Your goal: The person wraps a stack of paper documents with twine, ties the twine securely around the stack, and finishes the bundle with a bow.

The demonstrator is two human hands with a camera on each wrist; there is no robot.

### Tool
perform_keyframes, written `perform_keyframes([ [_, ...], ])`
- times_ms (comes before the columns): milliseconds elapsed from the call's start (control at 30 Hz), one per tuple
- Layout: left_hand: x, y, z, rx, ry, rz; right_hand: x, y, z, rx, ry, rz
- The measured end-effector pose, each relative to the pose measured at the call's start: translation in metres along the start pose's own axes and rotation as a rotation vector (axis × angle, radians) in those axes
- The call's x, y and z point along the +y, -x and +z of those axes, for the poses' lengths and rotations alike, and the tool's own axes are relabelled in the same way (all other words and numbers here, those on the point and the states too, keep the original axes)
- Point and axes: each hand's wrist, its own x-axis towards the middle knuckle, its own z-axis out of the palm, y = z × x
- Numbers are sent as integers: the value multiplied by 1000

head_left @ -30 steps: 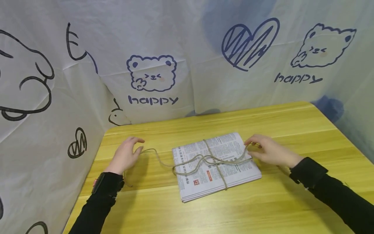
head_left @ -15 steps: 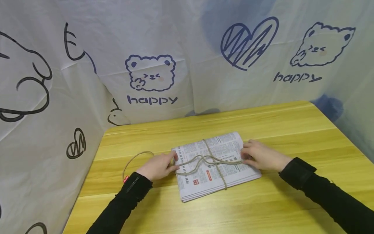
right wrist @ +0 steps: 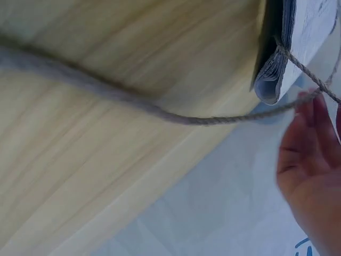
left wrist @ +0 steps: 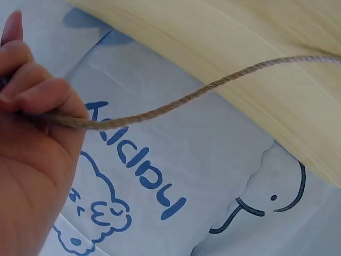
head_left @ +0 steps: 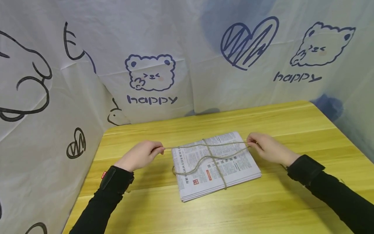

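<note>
A folded stack of newspapers (head_left: 190,190) lies on the table with thin twine around it, one strand crossing its top from back to front. Pinched between the fingers and thumb of my left hand (head_left: 139,155), the twine (left wrist: 154,113) stretches across the far part of the stack. My right hand (head_left: 270,148) pinches twine just off the stack's right edge, where two strands meet. The nearer strand curves loosely over the papers and bends round at the left edge. In the right wrist view a length of twine (right wrist: 208,121) trails from the right fingertips over the tabletop.
The yellow wood-grain table (head_left: 233,211) has a rounded far corner on each side. White cloth (head_left: 201,81) with blue and black drawings hangs behind it and along the left. Black bands (head_left: 306,170) circle both wrists.
My left hand went in to the stack's left edge, then drew back left and away, pulling a strand straight. The middle loops came apart. My right hand moved in, then back out right.
</note>
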Motion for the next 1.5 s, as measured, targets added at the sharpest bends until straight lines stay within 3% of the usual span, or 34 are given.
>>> perform_keyframes([
  [133, -3, 1, -4, 6, 14, 13, 1, 1, 2, -83, -13, 37],
  [400, -9, 9, -1, 12, 47, 1, 5, 3, 0, -262, -158, 72],
  [500, -13, 13, 0, 9, 49, -12, 5, 6, 0, -319, -138, 81],
  [667, -18, 21, -2, -31, 48, -29, 5, 11, 2, -311, -76, 105],
  [833, -23, 32, -13, -88, 19, -52, 8, 14, 1, -310, -111, 148],
  [933, -28, 38, -23, -81, -19, -51, 10, 13, -4, -232, -131, 153],
  [1067, -34, 44, -40, -50, -68, -57, 8, 11, -16, -26, -107, 125],
  [1200, -36, 46, -56, -3, -133, -53, 6, 9, -29, 123, -98, 166],
  [1333, -37, 45, -65, 170, -217, 14, 8, 7, -38, 232, -157, 216],
  [1500, -40, 44, -62, 416, -315, 107, 8, 7, -44, 324, -199, 268],
])
